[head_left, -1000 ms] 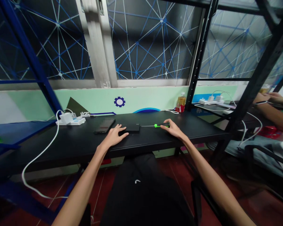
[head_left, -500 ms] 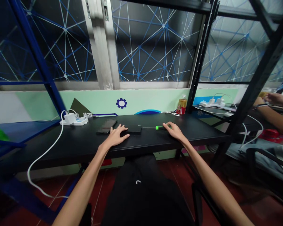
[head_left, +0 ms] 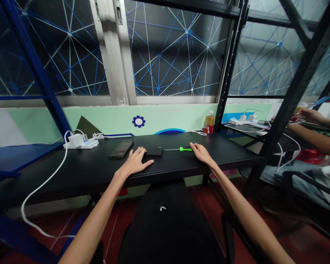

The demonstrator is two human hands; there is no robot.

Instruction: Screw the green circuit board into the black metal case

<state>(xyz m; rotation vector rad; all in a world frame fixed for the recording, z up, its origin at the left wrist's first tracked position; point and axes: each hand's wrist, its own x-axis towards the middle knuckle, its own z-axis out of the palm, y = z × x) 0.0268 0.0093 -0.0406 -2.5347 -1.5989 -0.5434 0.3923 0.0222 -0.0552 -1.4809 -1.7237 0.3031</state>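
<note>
My left hand (head_left: 135, 163) lies flat on the black table (head_left: 93, 170), fingers spread, its fingertips touching a small black box (head_left: 154, 151). My right hand (head_left: 201, 153) rests on the table over the handle of a green and black screwdriver (head_left: 184, 149), whose thin shaft points left toward the box. The fingers are curled loosely over the handle. A dark phone (head_left: 120, 150) lies just left of my left hand.
A white power strip (head_left: 80, 143) with a charger and a long white cable (head_left: 41, 187) sits at the table's left. A drink bottle (head_left: 208, 123) stands at the back right by a black rack post (head_left: 227, 69). Another person's arm (head_left: 316, 141) reaches over the adjoining table at right.
Both hands stay almost in place; my left hand has slid slightly toward me and its fingers have spread. The view has shifted a little.
</note>
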